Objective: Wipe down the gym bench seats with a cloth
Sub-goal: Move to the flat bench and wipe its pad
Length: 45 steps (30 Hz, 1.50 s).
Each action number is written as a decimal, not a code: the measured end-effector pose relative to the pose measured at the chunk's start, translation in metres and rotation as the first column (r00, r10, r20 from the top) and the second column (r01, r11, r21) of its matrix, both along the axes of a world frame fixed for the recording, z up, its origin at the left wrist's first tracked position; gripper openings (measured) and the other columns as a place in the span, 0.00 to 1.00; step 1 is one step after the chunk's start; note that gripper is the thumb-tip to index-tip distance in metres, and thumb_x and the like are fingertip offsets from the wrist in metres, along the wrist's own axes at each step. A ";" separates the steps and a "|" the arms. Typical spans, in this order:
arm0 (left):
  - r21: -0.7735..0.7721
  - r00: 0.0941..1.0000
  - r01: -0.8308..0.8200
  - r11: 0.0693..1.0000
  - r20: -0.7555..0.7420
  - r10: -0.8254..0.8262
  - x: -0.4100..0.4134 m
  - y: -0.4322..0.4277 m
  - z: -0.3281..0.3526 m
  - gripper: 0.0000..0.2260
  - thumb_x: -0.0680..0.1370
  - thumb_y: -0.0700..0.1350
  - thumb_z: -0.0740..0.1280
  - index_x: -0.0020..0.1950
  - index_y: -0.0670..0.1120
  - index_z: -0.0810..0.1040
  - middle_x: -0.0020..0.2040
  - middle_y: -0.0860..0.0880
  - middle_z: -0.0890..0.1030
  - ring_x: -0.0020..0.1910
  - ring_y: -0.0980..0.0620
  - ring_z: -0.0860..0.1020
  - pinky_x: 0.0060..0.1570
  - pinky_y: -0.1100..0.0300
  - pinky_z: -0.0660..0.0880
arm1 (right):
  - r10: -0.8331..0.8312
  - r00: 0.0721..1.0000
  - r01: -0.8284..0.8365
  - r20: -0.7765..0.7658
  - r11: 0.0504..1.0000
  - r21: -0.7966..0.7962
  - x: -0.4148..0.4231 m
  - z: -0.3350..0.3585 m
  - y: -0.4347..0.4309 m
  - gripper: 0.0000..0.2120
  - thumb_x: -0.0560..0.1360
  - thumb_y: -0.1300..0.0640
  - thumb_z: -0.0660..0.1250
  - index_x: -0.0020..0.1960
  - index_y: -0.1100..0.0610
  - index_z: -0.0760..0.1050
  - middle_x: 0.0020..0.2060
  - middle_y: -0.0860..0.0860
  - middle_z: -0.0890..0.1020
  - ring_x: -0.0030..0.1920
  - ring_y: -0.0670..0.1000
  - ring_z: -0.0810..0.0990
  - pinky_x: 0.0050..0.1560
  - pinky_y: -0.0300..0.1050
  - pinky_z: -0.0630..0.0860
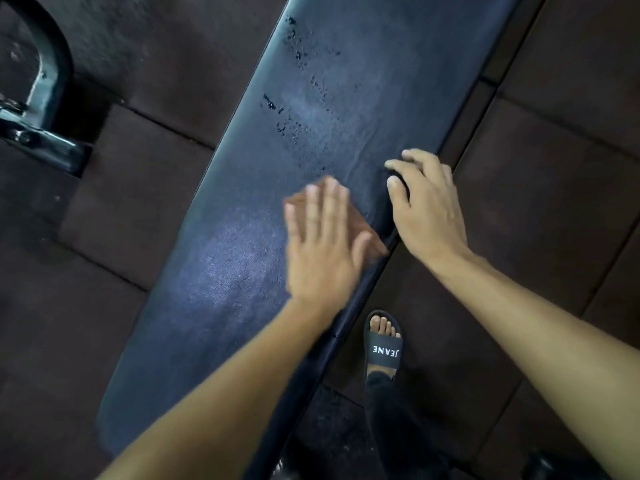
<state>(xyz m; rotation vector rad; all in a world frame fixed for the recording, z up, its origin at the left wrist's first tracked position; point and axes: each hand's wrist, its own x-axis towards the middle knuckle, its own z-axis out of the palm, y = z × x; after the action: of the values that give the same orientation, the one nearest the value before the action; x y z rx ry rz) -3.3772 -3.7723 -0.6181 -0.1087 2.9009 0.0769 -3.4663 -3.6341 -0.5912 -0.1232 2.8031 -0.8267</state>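
Head view:
- Bench seat (242, 271), a dark padded one, is seen running diagonally from lower left to upper right. A pale sheen is seen on its near half, and a crease is seen across the pad near the hands.
- Droplets (298, 57) are scattered along the far half of the pad, towards its left edge.
- Cloth (360, 223), brown, is laid flat on the pad near the right edge and is pressed down by the left hand (322, 258). The fingers are held straight and slightly spread and nothing is pinched. Hand and cloth are motion-blurred.
- Right hand (426, 209) is rested on the right edge of the pad, just beyond the cloth and apart from the left hand. Its fingers are loosely bent and a little apart, with fingertips and thumb tip touching the pad.
- Both forearms are bare.
- A foot in a black sandal (384, 351) marked "JEANE" is planted on the floor (554, 168) just right of the bench.
- Floor is laid in dark tiles.
- A black metal frame (45, 98) is seen at upper left, well apart from the bench.
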 end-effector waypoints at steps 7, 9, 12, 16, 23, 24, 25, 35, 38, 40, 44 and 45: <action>0.030 0.989 0.150 0.988 0.012 -0.150 -0.041 -0.070 0.003 0.30 0.82 0.62 0.46 0.81 0.49 0.50 0.81 0.50 0.51 0.80 0.48 0.48 0.77 0.42 0.46 | 0.037 0.991 -0.051 0.131 0.994 0.101 -0.074 -0.005 0.028 0.25 0.83 0.53 0.55 0.79 0.52 0.57 0.81 0.52 0.49 0.80 0.54 0.47 0.78 0.53 0.55; 0.007 0.988 -0.154 0.988 0.009 0.154 -0.075 -0.106 -0.001 0.31 0.82 0.62 0.44 0.81 0.49 0.46 0.81 0.50 0.48 0.80 0.48 0.46 0.77 0.43 0.43 | 0.056 0.988 -0.073 0.145 0.991 0.115 -0.075 -0.006 0.030 0.26 0.83 0.52 0.55 0.80 0.51 0.54 0.81 0.51 0.48 0.80 0.53 0.47 0.77 0.52 0.55; 0.011 0.865 -0.502 0.865 -0.004 0.502 -0.110 -0.104 -0.005 0.31 0.82 0.61 0.41 0.81 0.46 0.46 0.81 0.49 0.48 0.80 0.47 0.46 0.76 0.40 0.45 | 0.054 0.985 -0.072 0.165 0.992 0.106 -0.075 -0.006 0.033 0.26 0.83 0.51 0.55 0.80 0.49 0.53 0.81 0.48 0.47 0.80 0.51 0.46 0.77 0.51 0.55; -0.009 0.952 -0.302 0.953 -0.053 0.301 -0.103 -0.014 -0.002 0.30 0.83 0.60 0.40 0.80 0.43 0.45 0.81 0.46 0.46 0.79 0.44 0.44 0.76 0.38 0.45 | 0.052 0.980 -0.064 0.192 0.996 0.057 -0.078 -0.002 0.036 0.25 0.83 0.55 0.54 0.79 0.48 0.55 0.81 0.47 0.48 0.80 0.49 0.46 0.76 0.48 0.54; 0.074 0.956 0.295 0.953 -0.018 -0.294 -0.113 -0.015 0.003 0.31 0.82 0.63 0.49 0.80 0.48 0.51 0.81 0.51 0.51 0.80 0.49 0.48 0.76 0.41 0.50 | -0.017 0.996 0.018 0.090 1.000 -0.012 -0.112 0.010 0.044 0.15 0.81 0.51 0.59 0.66 0.51 0.76 0.68 0.49 0.72 0.67 0.55 0.69 0.70 0.50 0.66; 0.054 0.966 0.259 0.964 -0.027 -0.258 -0.132 -0.037 0.001 0.30 0.82 0.63 0.48 0.80 0.49 0.50 0.81 0.51 0.51 0.80 0.49 0.48 0.76 0.42 0.48 | -0.027 0.997 0.026 0.076 1.000 0.009 -0.123 0.010 0.045 0.15 0.81 0.50 0.60 0.65 0.52 0.76 0.66 0.50 0.73 0.66 0.55 0.69 0.69 0.51 0.67; 0.038 0.985 0.170 0.985 -0.039 -0.169 -0.154 -0.059 -0.003 0.30 0.82 0.63 0.46 0.81 0.49 0.49 0.81 0.51 0.50 0.80 0.49 0.47 0.77 0.43 0.46 | -0.030 0.997 0.028 0.069 0.999 0.034 -0.136 0.010 0.047 0.17 0.80 0.50 0.61 0.67 0.53 0.75 0.68 0.50 0.71 0.68 0.55 0.68 0.69 0.52 0.67; 0.069 0.994 0.104 0.992 -0.027 -0.103 -0.168 0.016 -0.002 0.31 0.83 0.59 0.46 0.80 0.43 0.46 0.81 0.45 0.46 0.79 0.42 0.44 0.75 0.37 0.45 | -0.063 0.994 0.057 0.093 0.996 0.071 -0.165 -0.005 0.040 0.26 0.81 0.54 0.61 0.78 0.54 0.60 0.79 0.51 0.56 0.79 0.53 0.52 0.77 0.44 0.51; 0.108 0.892 0.450 0.887 -0.008 -0.452 -0.150 0.036 0.003 0.31 0.82 0.61 0.52 0.80 0.45 0.51 0.81 0.48 0.50 0.80 0.46 0.49 0.75 0.40 0.52 | -0.079 0.994 0.074 0.070 0.995 0.068 -0.170 -0.004 0.040 0.25 0.80 0.55 0.63 0.76 0.53 0.63 0.78 0.51 0.60 0.77 0.53 0.56 0.75 0.44 0.55; 0.134 0.864 0.502 0.855 -0.031 -0.502 -0.170 0.013 0.000 0.31 0.81 0.62 0.53 0.80 0.48 0.53 0.80 0.51 0.53 0.79 0.49 0.50 0.76 0.42 0.52 | -0.088 0.992 0.084 0.089 0.995 0.048 -0.175 -0.002 0.043 0.22 0.80 0.55 0.62 0.74 0.51 0.67 0.76 0.48 0.63 0.74 0.51 0.59 0.71 0.42 0.58; 0.056 0.988 0.153 0.987 -0.036 -0.151 -0.250 -0.053 -0.007 0.30 0.82 0.61 0.48 0.80 0.48 0.51 0.81 0.50 0.51 0.80 0.48 0.49 0.76 0.42 0.46 | -0.121 0.992 0.120 0.048 0.993 0.011 -0.204 0.006 0.053 0.14 0.79 0.56 0.62 0.63 0.52 0.77 0.62 0.50 0.73 0.63 0.53 0.69 0.62 0.39 0.63; 0.045 1.000 0.016 0.999 -0.028 -0.015 -0.271 -0.062 -0.009 0.30 0.83 0.61 0.46 0.81 0.47 0.49 0.81 0.50 0.50 0.80 0.47 0.47 0.76 0.41 0.46 | -0.128 0.992 0.128 0.002 0.992 0.020 -0.218 0.005 0.055 0.13 0.79 0.56 0.62 0.61 0.52 0.78 0.60 0.52 0.74 0.62 0.55 0.70 0.62 0.40 0.65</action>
<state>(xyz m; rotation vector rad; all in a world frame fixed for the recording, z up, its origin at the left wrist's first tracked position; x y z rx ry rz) -3.6484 -3.8339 -0.6271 -0.0783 2.9247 0.1424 -3.6845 -3.5791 -0.5858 0.0627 2.8393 -0.8255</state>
